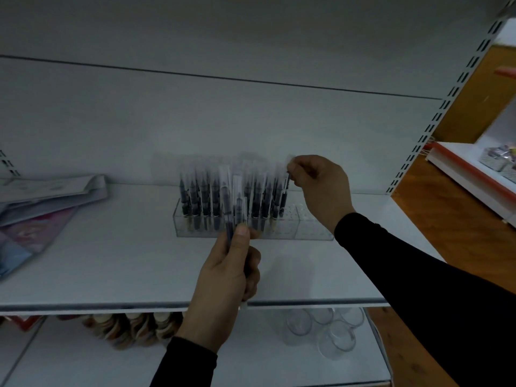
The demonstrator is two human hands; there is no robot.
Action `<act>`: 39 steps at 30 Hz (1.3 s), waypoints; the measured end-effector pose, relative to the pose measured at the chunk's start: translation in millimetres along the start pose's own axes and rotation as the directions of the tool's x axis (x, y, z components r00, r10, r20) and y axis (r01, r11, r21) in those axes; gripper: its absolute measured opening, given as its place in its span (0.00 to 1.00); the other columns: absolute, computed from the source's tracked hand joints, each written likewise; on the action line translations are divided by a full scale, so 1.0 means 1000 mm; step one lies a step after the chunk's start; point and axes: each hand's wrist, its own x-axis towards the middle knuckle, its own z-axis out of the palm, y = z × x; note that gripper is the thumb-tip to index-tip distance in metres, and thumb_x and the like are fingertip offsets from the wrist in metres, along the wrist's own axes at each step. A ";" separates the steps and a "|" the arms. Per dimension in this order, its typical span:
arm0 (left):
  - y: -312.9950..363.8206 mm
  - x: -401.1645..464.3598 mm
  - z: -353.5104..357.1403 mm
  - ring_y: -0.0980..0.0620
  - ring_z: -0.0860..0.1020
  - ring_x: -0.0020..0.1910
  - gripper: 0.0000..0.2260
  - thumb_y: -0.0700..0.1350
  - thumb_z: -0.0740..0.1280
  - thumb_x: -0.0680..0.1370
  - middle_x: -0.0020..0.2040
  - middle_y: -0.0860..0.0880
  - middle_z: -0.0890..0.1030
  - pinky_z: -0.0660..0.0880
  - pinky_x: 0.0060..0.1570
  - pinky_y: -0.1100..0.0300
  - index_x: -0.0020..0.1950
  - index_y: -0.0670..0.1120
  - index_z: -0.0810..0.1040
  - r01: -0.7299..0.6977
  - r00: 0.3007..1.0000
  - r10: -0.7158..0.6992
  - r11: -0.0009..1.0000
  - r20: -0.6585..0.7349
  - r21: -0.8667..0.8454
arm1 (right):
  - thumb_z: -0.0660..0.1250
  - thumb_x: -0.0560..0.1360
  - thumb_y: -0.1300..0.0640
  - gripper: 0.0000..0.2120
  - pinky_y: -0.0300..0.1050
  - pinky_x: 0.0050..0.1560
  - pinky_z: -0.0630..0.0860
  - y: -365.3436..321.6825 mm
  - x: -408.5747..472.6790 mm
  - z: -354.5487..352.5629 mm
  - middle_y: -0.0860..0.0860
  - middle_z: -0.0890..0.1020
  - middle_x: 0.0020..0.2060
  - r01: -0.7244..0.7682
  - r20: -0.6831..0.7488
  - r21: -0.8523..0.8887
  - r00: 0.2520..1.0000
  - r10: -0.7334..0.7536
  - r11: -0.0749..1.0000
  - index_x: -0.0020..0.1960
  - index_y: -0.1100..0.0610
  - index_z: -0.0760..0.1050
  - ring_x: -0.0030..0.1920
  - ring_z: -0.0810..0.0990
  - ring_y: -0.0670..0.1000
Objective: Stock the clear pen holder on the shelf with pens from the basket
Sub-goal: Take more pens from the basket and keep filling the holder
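Note:
A clear pen holder (312, 227) stands on the white shelf (125, 261), its left and middle filled with several dark pens in clear sleeves (206, 196); its right end holds none. My left hand (226, 283) grips a small bunch of wrapped pens (236, 202) upright in front of the holder. My right hand (321, 185) pinches the top of one wrapped pen (284, 194) standing at the right end of the filled rows. The basket is out of view.
Flat packets and booklets (47, 202) lie at the shelf's left. Below the shelf edge sit clear glasses (326, 331) and round brownish items (134, 328). A slotted upright (435, 118) bounds the shelf on the right, with another display (474, 169) beyond.

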 end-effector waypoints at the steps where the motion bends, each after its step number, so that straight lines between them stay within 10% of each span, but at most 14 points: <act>1: 0.000 0.000 0.000 0.53 0.61 0.24 0.14 0.55 0.60 0.78 0.31 0.48 0.69 0.55 0.26 0.59 0.51 0.44 0.76 -0.004 1.000 0.004 1.000 0.000 0.005 | 0.68 0.78 0.53 0.04 0.24 0.43 0.74 0.000 0.000 0.000 0.41 0.82 0.41 0.003 0.002 -0.009 1.000 -0.003 1.000 0.50 0.51 0.80 0.41 0.80 0.38; 28: 0.001 0.000 0.004 0.53 0.61 0.24 0.13 0.52 0.59 0.80 0.31 0.48 0.69 0.55 0.25 0.61 0.50 0.44 0.76 0.026 1.000 -0.026 1.000 -0.011 0.010 | 0.66 0.79 0.53 0.07 0.22 0.42 0.72 0.006 -0.013 -0.001 0.44 0.82 0.43 -0.016 0.037 -0.116 0.999 0.020 0.993 0.53 0.53 0.80 0.42 0.80 0.38; 39: 0.007 -0.006 0.010 0.55 0.63 0.24 0.09 0.47 0.59 0.81 0.36 0.51 0.81 0.60 0.21 0.65 0.55 0.47 0.78 0.041 0.999 -0.042 0.994 0.007 0.099 | 0.66 0.78 0.48 0.15 0.37 0.37 0.78 -0.013 -0.050 -0.021 0.50 0.84 0.34 -0.216 0.101 0.165 0.974 0.201 0.962 0.43 0.58 0.83 0.34 0.81 0.45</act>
